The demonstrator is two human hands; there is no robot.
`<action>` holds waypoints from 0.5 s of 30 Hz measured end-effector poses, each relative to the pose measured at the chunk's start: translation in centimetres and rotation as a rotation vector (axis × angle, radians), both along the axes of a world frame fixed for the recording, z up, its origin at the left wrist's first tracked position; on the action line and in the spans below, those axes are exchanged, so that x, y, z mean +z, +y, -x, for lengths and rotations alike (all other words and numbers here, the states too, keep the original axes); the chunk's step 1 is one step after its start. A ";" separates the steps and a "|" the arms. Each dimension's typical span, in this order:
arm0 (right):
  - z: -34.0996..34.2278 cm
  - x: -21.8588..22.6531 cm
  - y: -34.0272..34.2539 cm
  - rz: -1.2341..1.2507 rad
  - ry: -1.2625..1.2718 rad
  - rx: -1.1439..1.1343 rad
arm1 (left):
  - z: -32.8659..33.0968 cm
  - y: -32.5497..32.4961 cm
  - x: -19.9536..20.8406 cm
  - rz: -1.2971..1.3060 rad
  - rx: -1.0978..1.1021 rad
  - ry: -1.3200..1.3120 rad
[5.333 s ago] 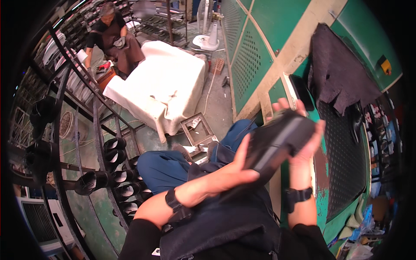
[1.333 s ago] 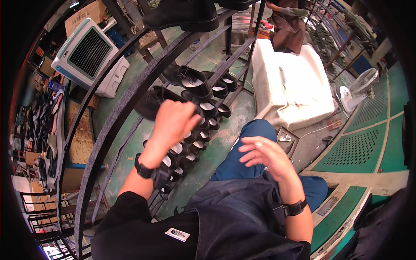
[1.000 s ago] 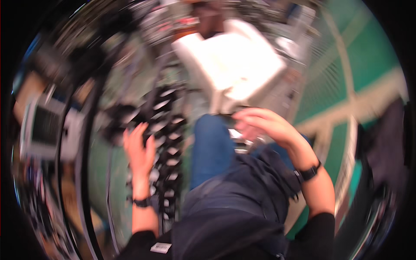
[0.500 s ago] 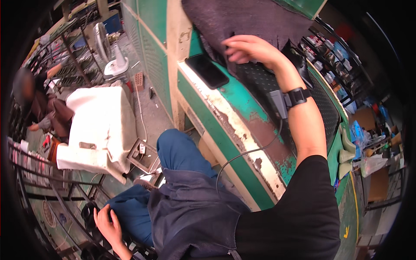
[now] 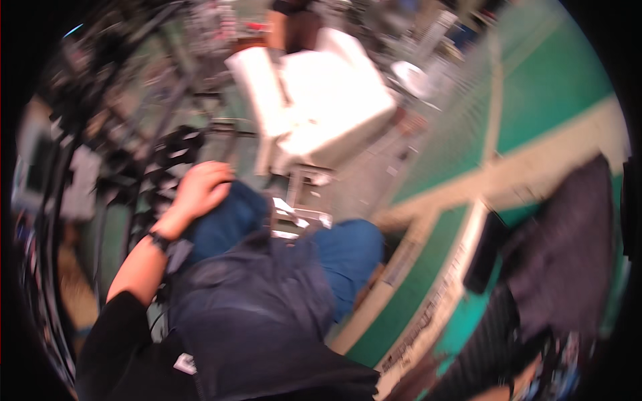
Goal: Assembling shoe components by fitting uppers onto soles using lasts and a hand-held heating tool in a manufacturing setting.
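My left hand (image 5: 202,188) lies palm down over my left knee (image 5: 234,214), fingers stretched out and the thumb apart, holding nothing that I can see. Just beyond it are several dark pieces (image 5: 175,150) on a rack, blurred by motion. At the lower right edge only a sliver of my right hand (image 5: 528,375) shows, past a dark wristband; its fingers are blurred and cut off. Near it are a black ribbed mat (image 5: 478,347) and a dark cloth (image 5: 562,254) on the green machine. A black phone (image 5: 484,257) rests on the machine's worn ledge.
A white-covered block (image 5: 334,100) stands ahead, with a person's arm (image 5: 277,33) behind it. The green and cream machine body (image 5: 441,267) borders my right side. Dark metal rack bars (image 5: 164,113) run along my left. A white fan base (image 5: 409,79) sits beyond the block.
My view has swung left, so the machine now lies at the right. My left hand has moved forward onto my knee. My right hand has slipped to the lower right edge.
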State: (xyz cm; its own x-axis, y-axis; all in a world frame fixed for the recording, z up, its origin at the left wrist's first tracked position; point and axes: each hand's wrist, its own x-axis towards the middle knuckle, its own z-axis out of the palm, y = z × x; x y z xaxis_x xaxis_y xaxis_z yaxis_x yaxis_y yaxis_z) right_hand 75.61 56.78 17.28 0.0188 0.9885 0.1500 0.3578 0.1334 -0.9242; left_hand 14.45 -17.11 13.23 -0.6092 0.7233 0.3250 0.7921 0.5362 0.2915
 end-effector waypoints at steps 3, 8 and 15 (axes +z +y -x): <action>10.9 -2.5 -3.9 0.160 0.021 0.129 | -0.7 0.7 -1.4 0.033 0.004 -0.045; 12.5 -0.1 -12.2 0.334 -0.034 0.108 | -1.9 -1.5 -2.1 0.053 0.117 -0.089; 17.2 13.0 -18.1 0.335 -0.323 0.150 | -0.8 -2.0 -2.6 -0.052 0.099 -0.125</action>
